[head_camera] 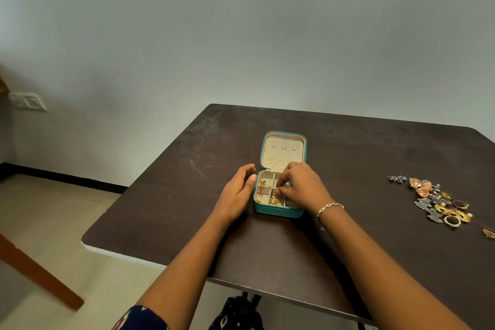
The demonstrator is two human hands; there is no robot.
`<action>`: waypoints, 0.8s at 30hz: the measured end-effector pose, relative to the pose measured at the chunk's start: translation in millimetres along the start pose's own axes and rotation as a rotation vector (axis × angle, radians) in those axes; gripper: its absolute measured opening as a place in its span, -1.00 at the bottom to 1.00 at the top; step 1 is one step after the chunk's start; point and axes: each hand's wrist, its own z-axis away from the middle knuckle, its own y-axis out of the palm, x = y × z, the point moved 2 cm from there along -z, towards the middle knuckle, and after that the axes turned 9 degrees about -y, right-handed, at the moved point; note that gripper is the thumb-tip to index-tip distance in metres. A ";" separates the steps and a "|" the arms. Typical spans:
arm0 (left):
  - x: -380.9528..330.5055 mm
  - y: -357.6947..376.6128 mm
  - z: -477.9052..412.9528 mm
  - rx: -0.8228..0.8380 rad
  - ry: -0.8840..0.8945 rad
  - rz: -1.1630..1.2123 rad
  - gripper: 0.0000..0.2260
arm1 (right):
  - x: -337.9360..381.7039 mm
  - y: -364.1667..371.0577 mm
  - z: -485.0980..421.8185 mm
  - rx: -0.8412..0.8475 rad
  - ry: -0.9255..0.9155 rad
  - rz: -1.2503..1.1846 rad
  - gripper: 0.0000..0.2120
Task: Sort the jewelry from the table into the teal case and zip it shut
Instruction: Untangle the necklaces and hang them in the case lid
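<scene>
The dark table (348, 158) is taken up by two groups. The teal case (278, 212) lies open near its middle, with the lid (284, 147) folded back toward the far side. The base, divided into compartments, is turned toward the near edge. The loose jewelry heap (439, 202) is left well apart on the right, with a single ring (488, 232) lying just beyond it at the frame's edge.

The sorting step is judged to be in hand and far from finished. Only a few gold pieces (273, 199) are seen in the base, most of the heap is untouched, and the zip is not yet closed.

The next move is judged to call for the held item to be released into its compartment. A reach across to the right would then be needed for another piece. The tangled heap will probably need one piece to be picked out cleanly.

The left hand (237, 193) is laid against the left wall of the case. Its fingers are nearly straight and relaxed, its thumb touches the rim, and nothing is held; the case seems to be steadied by it.

The right hand (301, 185) is lowered over the base from the right, with the wrist raised and the fingers curled downward. Its fingertips (278, 190) are pinched over a middle compartment, apparently on a small gold piece (272, 187), though it is too small for its kind to be told. A thin bracelet (330, 206) is worn on that wrist.
</scene>
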 end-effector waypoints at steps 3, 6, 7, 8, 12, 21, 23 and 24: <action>0.2 0.1 -0.4 -0.002 0.003 -0.003 -0.64 | -0.3 -0.9 0.9 -0.032 0.018 -0.049 -0.86; -0.2 0.0 -0.7 -0.003 0.005 -0.004 -0.65 | -1.6 -7.1 1.7 -0.079 0.044 -0.112 -0.87; -0.2 0.0 -1.0 -0.004 0.005 -0.005 -0.65 | -1.4 -10.3 1.8 -0.096 0.047 -0.131 -0.88; -0.3 -0.1 -0.8 -0.004 0.007 -0.006 -0.65 | -0.9 -13.9 1.8 -0.115 0.048 -0.151 -0.88; -0.5 -0.4 1.4 -0.007 0.009 -0.014 -0.66 | 3.2 -29.4 3.0 -0.184 0.028 -0.244 -0.90; -16.6 -6.1 9.6 -0.165 0.051 0.089 -0.80 | 12.1 -53.1 7.1 -0.240 -0.025 -0.401 -0.92; -25.7 -7.2 11.0 -0.183 0.084 0.116 -0.85 | 13.9 -57.0 8.6 -0.254 -0.038 -0.430 -0.94; -30.1 -7.9 11.1 -0.179 0.096 0.140 -0.85 | 15.0 -58.8 9.5 -0.259 -0.045 -0.442 -0.95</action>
